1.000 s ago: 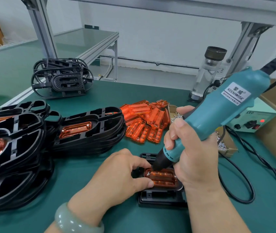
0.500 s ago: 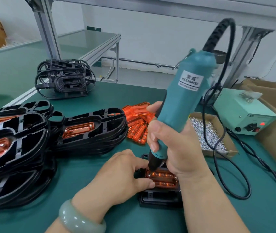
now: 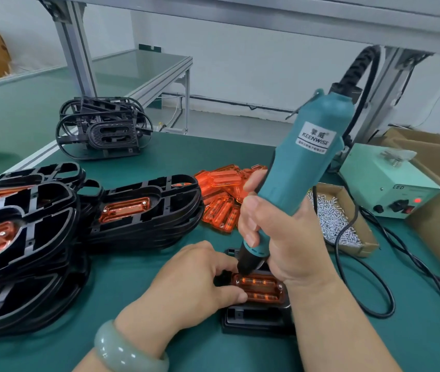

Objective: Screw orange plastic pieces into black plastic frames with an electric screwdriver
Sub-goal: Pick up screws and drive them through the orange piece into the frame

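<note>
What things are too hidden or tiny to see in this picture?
Head view only.
Bit tip and screw: hidden by the left hand and the electric screwdriver nose.
Black frame under the orange piece: partly covered by the right hand.
Small print on the label: too small.
Stacked frames: cut by the left edge.

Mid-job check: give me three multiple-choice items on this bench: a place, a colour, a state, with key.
1. Where is the box of screws?
A. on the stacked frames
B. just right of the right hand
C. on the far table

2. What colour is the lamp lit on the power unit?
A. green
B. blue
C. red

3. What is the left hand doing?
A. hanging idle
B. holding the orange piece
C. lifting a screw

Key: 1 B, the box lies beside that hand; 2 C, a red dot glows; 3 B, its thumb and fingers grip the piece's end below the screwdriver.
</note>
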{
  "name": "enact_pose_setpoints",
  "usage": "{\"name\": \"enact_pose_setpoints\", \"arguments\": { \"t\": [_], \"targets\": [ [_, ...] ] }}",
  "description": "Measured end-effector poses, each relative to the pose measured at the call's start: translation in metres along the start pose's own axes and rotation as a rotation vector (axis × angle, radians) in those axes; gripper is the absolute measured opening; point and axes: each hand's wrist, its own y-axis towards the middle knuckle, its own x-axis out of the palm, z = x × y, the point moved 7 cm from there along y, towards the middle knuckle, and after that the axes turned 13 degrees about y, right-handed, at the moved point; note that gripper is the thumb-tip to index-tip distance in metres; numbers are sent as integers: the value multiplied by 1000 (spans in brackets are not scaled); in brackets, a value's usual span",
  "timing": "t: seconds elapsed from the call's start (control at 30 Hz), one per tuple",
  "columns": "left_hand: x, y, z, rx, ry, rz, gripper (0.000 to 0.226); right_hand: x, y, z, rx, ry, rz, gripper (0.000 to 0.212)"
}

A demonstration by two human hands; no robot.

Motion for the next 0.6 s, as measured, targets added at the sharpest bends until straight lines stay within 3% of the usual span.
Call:
{"name": "enact_pose_setpoints", "arguments": {
  "t": [0.2, 0.4, 0.47, 0.6],
  "targets": [
    [1, -1, -3, -15, -6, 20, 32, 3, -2, 1, -4, -20, -46, 26],
    [1, -1, -2, -15, 6, 23, 27, 3, -3, 0, 1, -40, -3, 9],
    [-1, -2, -1, -18, -1, 12, 20, 6, -3, 1, -3, -55, -4, 9],
    [0, -2, -1, -26, 10, 26, 26, 5, -1, 4, -6, -57, 28, 17]
  ]
}}
